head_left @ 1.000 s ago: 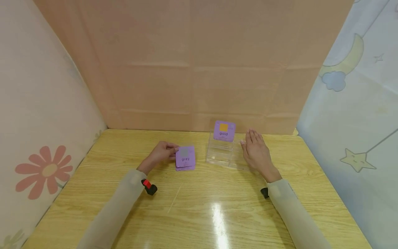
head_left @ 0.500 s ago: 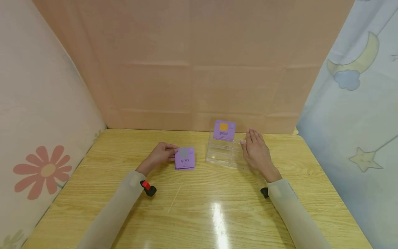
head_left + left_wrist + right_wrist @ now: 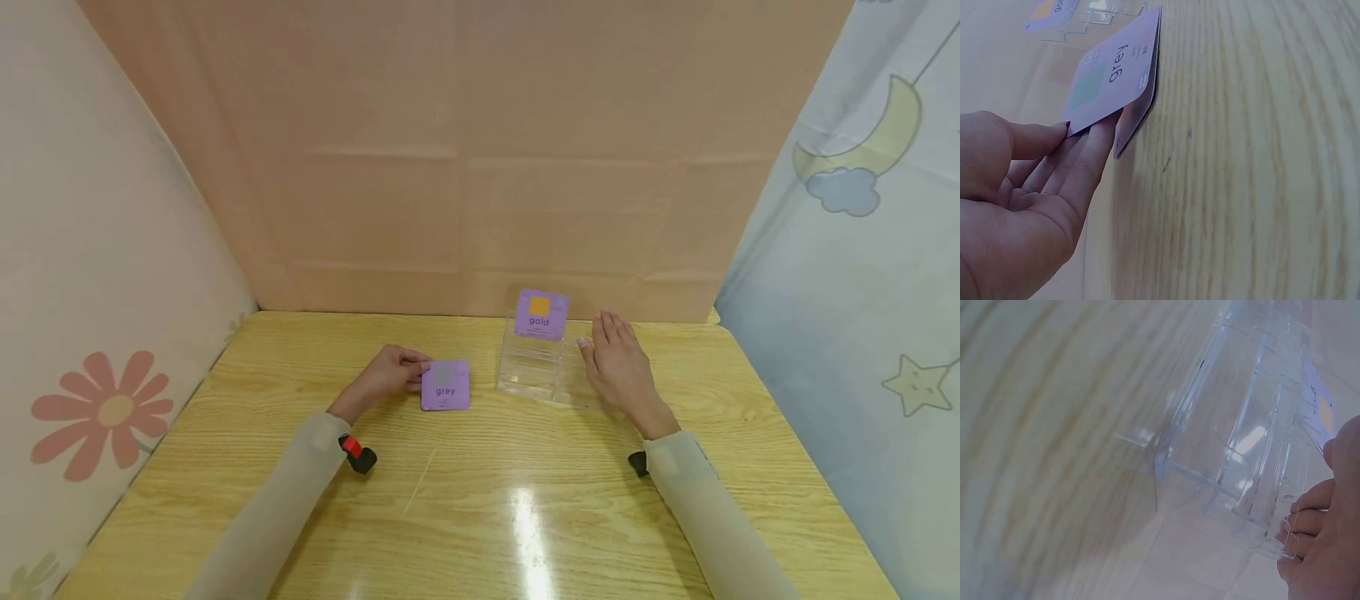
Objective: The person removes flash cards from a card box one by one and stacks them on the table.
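Purple grey card (image 3: 445, 386) pinched at edge by left hand (image 3: 386, 375), lifting it off stack; right hand (image 3: 618, 367) fingers straight, together, steadying clear stand (image 3: 534, 371).

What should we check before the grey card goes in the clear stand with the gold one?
1. Left hand has a grip on the purple square "grey" card: ok, thumb on top, fingers beneath.
2. Only one card picked: cannot tell; another purple card lies right under it.
3. Clear plastic stepped card stand is steadied: ok, right hand rests flat against its side.
4. Front slots free: ok, only the purple "gold" card stands at the back.
5. Wooden table path between card and stand: ok.
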`<state>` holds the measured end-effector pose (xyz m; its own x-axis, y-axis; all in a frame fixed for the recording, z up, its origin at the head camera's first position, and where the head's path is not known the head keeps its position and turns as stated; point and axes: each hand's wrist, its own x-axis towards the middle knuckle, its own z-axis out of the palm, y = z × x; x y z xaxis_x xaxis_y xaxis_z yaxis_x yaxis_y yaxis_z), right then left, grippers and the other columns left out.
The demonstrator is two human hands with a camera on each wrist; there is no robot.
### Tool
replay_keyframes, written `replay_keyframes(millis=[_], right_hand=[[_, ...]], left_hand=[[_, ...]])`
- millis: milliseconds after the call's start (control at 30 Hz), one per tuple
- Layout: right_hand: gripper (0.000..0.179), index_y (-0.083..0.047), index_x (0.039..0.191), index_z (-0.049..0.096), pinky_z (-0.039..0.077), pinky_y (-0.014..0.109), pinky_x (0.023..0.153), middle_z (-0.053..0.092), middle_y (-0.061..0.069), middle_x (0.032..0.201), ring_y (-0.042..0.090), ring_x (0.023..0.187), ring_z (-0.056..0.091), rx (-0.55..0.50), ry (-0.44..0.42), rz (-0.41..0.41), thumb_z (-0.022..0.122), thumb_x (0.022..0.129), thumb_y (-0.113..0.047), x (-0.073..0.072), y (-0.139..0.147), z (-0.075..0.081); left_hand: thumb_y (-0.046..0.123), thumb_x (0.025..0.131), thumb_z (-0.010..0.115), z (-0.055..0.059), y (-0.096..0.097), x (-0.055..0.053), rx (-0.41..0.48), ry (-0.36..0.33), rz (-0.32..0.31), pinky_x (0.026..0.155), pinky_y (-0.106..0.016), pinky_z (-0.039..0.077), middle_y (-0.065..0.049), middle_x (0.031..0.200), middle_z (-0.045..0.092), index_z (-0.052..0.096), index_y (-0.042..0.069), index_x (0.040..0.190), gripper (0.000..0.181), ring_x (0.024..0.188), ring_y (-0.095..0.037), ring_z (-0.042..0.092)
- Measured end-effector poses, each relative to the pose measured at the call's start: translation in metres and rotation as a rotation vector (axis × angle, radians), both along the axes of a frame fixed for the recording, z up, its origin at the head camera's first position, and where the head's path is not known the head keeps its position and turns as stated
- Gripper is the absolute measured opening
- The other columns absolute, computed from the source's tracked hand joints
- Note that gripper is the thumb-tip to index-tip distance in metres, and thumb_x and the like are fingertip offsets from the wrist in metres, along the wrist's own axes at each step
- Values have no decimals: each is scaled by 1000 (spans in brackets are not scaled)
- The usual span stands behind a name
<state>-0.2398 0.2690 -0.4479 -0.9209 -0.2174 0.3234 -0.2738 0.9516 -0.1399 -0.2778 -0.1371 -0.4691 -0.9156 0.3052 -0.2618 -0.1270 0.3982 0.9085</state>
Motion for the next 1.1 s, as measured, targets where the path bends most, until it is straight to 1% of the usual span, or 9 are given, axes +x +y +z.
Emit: replay_keyframes(millis=[200, 333, 500, 600, 700, 933, 1100], right_hand=[[66, 18, 155, 32, 23, 64, 130, 28, 37, 165, 52, 156, 29, 1, -12, 2, 35, 115, -34, 1, 0, -1], [66, 18, 155, 33, 23, 63, 130, 29, 37, 165, 52, 156, 29, 1, -8, 2, 35, 115, -35, 2, 0, 0], [66, 18, 155, 34, 23, 63, 130, 30, 37, 165, 52, 156, 30, 6, -8, -7, 36, 115, -35, 2, 0, 1], [67, 17, 155, 34, 22, 62, 130, 30, 36, 165, 51, 156, 30, 12, -13, -13, 35, 115, -37, 1, 0, 1], [68, 17, 155, 33, 22, 61, 131, 31, 36, 165, 51, 156, 30, 15, -18, -14, 33, 115, -38, 1, 0, 1], [69, 16, 156, 32, 21, 61, 131, 31, 36, 166, 50, 157, 27, 2, -29, -12, 33, 115, -39, 1, -1, 2], [69, 16, 157, 31, 21, 62, 131, 31, 36, 166, 51, 158, 27, 0, -29, -10, 34, 115, -38, 2, -1, 3]], left_hand=[[9, 109, 56, -1, 3, 1, -14, 27, 7, 84, -32, 66, -26, 124, 74, 70, -6, 131, 30, 95, -20, 78], [10, 109, 56, -1, 4, 1, -55, 58, 6, 81, -31, 66, -26, 124, 74, 70, -5, 131, 30, 93, -18, 76], [12, 109, 57, -1, 4, 1, -124, 111, -14, 72, -26, 64, -24, 115, 76, 70, -5, 130, 30, 83, -15, 72], [13, 108, 58, -2, 4, 1, -149, 133, -27, 68, -24, 61, -22, 110, 77, 71, -4, 129, 30, 78, -15, 70], [13, 109, 57, -4, 3, 0, -161, 152, -45, 68, -24, 60, -21, 109, 77, 71, -4, 129, 30, 78, -15, 69], [14, 109, 58, -4, 4, -2, -190, 167, -64, 69, -25, 59, -19, 108, 77, 72, -4, 129, 30, 79, -15, 69], [14, 108, 58, -2, 4, -4, -260, 197, -93, 66, -24, 55, -17, 107, 77, 73, -1, 127, 28, 79, -15, 68]])
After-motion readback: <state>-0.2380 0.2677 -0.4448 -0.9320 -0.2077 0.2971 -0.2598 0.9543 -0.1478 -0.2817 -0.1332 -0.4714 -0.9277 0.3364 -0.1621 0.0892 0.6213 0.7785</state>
